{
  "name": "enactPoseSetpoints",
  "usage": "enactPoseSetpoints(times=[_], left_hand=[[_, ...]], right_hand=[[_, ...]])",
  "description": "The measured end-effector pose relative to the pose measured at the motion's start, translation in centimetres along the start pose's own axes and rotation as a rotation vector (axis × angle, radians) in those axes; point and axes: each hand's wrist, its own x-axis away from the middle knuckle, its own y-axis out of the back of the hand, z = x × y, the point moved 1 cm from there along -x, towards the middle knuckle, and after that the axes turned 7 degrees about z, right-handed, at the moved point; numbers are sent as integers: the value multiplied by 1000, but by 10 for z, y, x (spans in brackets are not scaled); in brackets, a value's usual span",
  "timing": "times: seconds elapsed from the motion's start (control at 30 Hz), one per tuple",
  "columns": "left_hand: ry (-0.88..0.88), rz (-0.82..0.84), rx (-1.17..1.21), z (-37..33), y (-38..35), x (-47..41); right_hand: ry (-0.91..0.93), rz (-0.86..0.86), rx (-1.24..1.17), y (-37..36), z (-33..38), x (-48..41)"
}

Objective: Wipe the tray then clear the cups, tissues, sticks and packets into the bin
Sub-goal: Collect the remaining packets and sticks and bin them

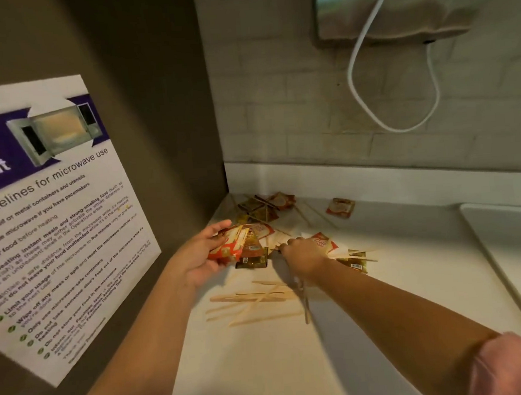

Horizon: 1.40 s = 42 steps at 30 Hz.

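My left hand [200,256] holds a bunch of red and gold packets [242,248] just above the white counter [263,365]. My right hand [302,251] is down on the counter beside it, fingers closed over a red-and-white packet [324,243] and some sticks. More packets [263,208] lie in the back corner, and a single one [340,207] sits further right. Several wooden sticks [253,301] are scattered under my right forearm. The white tray [506,243] lies at the right edge. No bin, cups or tissues are in view.
A dark cabinet side with a microwave guidelines poster [55,210] stands close on the left. A tiled wall rises behind the counter, with a white cable [366,99] looping down from a metal appliance [394,6] above.
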Motion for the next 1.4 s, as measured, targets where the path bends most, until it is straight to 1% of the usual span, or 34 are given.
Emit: enactPoseSetpoints(times=[0.07, 0.2, 0.3, 0.37, 0.47, 0.53, 0.6, 0.63, 0.7, 0.77, 0.87, 0.93, 1.03, 1.1, 1.13, 1.23, 1.3, 1.33, 1.37, 1.4], left_hand=[[15, 6, 6, 2, -1, -3], [19, -11, -41, 3, -8, -8], [-6, -42, -27, 1, -15, -12], [-40, -76, -44, 0, -19, -15], [-96, -122, -70, 1, -27, -21], [-123, -132, -100, 4, -31, -25], [-138, -128, -111, 8, -37, -28], [-143, -122, -123, 11, -40, -29], [-155, -101, -189, 16, -48, -30], [-166, -68, -250, 21, -57, -29], [-147, -16, -236, 23, -67, -32], [-112, 5, -193, 23, -71, -31], [-25, 58, -57, 24, -71, -34], [50, 85, -103, 26, -70, -37], [57, 81, -164, 26, -70, -39], [12, 38, -253, 28, -70, -43], [2, 6, -253, 27, -69, -44], [-3, -8, -246, 27, -67, -45], [-8, -20, -239, 26, -65, -46], [-12, -29, -238, 26, -64, -47]], right_hand=[[-8, -6, -56, 0, -6, -6], [5, -42, -243, 3, -15, -7], [31, -97, -343, 16, -20, -2], [44, -98, -536, 31, -25, 2], [55, -57, -913, 54, -36, 9], [12, -32, -1192, 61, -43, 10], [-11, 36, -1437, 62, -46, 7], [2, 84, -1516, 60, -47, 5], [46, 166, -1591, 54, -46, 0], [76, 187, -1602, 47, -43, -2], [56, 124, -1610, 42, -41, -4], [35, 86, -1632, 39, -43, -8], [20, 45, -1606, 34, -47, -13], [52, 49, -1541, 31, -47, -13], [79, 62, -1511, 30, -46, -13], [129, 86, -1441, 30, -49, -15], [51, 8, -1331, 31, -59, -20], [9, -55, -1210, 30, -65, -23], [-17, -109, -1032, 29, -72, -25], [-25, -112, -817, 27, -80, -27]])
